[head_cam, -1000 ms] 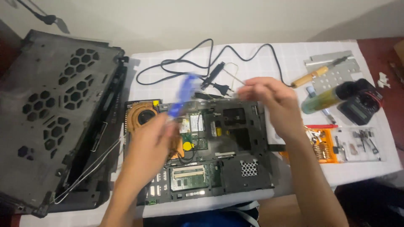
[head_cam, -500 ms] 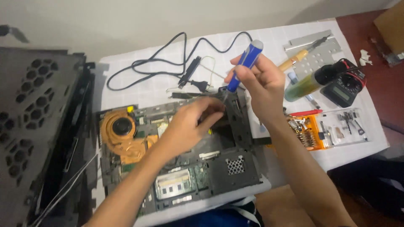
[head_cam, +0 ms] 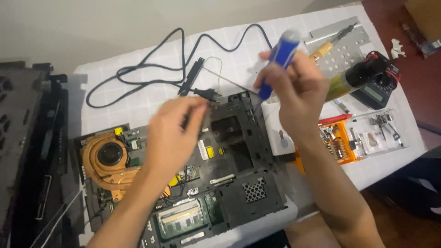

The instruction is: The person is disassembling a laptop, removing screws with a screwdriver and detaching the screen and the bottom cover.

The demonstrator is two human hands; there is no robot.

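The right hand, in the upper middle of the frame, was closed around a blue-handled screwdriver, its tip pointing down at the upper edge of the opened laptop base. The left hand, centre frame, rested on that base with its fingertips pinched together near the upper edge; whether anything small sat between them could not be told.

On the laptop base, small yellow labels sat near the centre beside a white sticker, and a copper-coloured fan housing filled its left part. At right of centre lay an orange bit case with a clear lid and a clear plastic tray of small parts just beside it. Above them were a dark multimeter with a grey display, a green-yellow cylinder and a wooden-handled tool on a perforated metal plate.

A black power cable looped over the white checked tablecloth. A black laptop cover lay at far left. A pale wall ran along the top; reddish-brown floor showed at right.
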